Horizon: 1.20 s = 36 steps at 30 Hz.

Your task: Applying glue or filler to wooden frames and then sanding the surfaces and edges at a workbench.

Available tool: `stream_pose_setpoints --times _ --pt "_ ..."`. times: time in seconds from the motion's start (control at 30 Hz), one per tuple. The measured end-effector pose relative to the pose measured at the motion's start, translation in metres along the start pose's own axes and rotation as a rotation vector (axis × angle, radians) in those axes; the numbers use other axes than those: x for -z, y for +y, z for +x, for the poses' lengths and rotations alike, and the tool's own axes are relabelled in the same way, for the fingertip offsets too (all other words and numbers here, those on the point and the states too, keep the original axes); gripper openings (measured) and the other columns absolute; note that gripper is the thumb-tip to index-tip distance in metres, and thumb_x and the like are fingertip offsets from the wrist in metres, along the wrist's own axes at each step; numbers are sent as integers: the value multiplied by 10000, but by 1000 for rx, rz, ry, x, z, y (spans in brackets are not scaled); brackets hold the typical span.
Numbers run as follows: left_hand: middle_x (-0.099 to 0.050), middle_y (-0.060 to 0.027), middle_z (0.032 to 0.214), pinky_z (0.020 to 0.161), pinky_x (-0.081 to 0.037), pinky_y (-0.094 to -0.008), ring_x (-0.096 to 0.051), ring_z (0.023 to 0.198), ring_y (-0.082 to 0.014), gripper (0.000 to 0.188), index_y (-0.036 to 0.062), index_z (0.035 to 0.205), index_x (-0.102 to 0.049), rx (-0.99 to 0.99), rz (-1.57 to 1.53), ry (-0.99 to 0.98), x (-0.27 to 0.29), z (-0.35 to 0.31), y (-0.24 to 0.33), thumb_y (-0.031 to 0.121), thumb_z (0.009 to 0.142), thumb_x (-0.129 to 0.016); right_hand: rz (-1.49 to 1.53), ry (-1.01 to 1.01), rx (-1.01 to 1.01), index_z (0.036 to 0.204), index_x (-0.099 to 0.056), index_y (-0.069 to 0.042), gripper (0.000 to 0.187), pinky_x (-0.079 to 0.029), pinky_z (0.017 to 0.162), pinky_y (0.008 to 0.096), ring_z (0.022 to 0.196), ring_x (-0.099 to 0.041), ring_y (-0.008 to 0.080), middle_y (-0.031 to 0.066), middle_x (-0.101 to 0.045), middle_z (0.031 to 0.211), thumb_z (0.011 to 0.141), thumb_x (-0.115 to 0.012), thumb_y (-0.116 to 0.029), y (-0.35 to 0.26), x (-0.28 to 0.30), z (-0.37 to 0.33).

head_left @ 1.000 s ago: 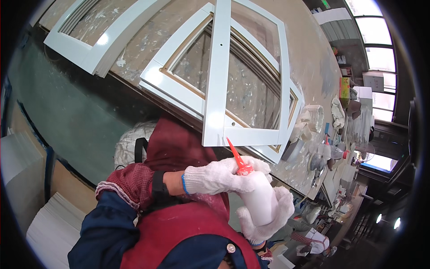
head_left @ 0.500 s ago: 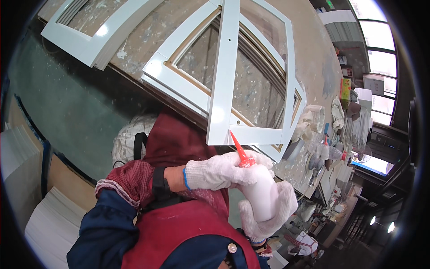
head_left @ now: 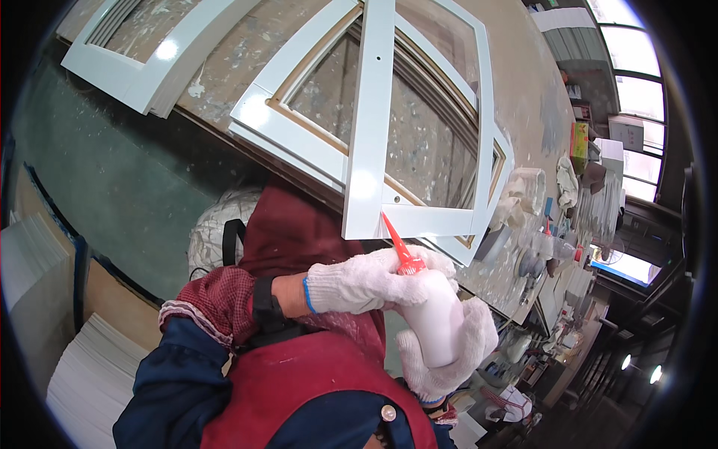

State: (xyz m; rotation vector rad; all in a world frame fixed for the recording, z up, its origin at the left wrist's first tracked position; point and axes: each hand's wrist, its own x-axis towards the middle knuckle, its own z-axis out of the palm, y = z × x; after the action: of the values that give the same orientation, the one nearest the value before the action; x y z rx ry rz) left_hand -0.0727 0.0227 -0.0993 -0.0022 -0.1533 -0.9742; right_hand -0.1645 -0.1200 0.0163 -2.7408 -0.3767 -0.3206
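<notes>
Your left hand (head_left: 359,286), gloved, is wrapped around the upper part of the white bottle (head_left: 434,322), just below its red nozzle (head_left: 404,254). Your right hand (head_left: 475,344), also gloved, grips the lower part, with the base seated against the palm and fingers. The bottle is therefore held between both hands, tilted, on your side of the near edge of the tabletop (head_left: 527,123). The nozzle points away from you; its tip is at the joint line of the upper white frame (head_left: 368,150), whose corner projects past that edge. Contact at the tip cannot be confirmed. Beneath this frame lies a second white frame (head_left: 254,116); further left along the edge, a stack of frames (head_left: 146,78) overhangs.
</notes>
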Motion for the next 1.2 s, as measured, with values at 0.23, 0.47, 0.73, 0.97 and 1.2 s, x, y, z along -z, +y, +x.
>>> stream_pose_setpoints --times 0.23,0.47,0.73,0.97,1.2 --pt "-525 -182 1393 1150 -365 -431 -491 1328 -293 772 -17 1429 -417 -20 -30 -44 4 1 -1 316 847 -799 -3 5 77 1467 -399 -14 910 -429 980 498 1184 -497 376 232 -457 1337 717 -872 -214 -5 2 11" --pt "-518 -190 1405 1149 -366 -432 -486 1336 -300 822 -22 1444 -395 21 -81 -37 4 -1 -1 302 819 -819 -85 -44 123 1440 -436 -10 869 -431 971 499 1166 -508 383 227 -496 1330 725 -876 -238 -9 9 20" --pt "-502 -194 1425 1152 -362 -420 -472 1350 -302 851 -28 1470 -360 42 -87 -55 3 -4 -4 307 828 -807 -46 -90 139 1414 -466 -14 846 -445 947 516 1152 -520 392 229 -508 1321 705 -881 -215 -12 17 25" --pt "-497 -192 1431 1162 -350 -407 -463 1362 -290 820 -30 1482 -348 90 -50 -55 0 -9 -7 299 863 -773 -66 -86 116 1300 -555 -67 804 -482 860 467 1015 -584 346 157 -556 1181 599 -924 -206 -17 25 30" --pt "-513 -155 1425 998 -455 -307 -527 1257 -210 813 -11 1494 -357 209 123 30 -18 -15 9 325 866 -749 -21 -97 111 1277 -588 -82 776 -480 837 458 959 -621 348 140 -601 1124 584 -915 -203 -14 31 29"
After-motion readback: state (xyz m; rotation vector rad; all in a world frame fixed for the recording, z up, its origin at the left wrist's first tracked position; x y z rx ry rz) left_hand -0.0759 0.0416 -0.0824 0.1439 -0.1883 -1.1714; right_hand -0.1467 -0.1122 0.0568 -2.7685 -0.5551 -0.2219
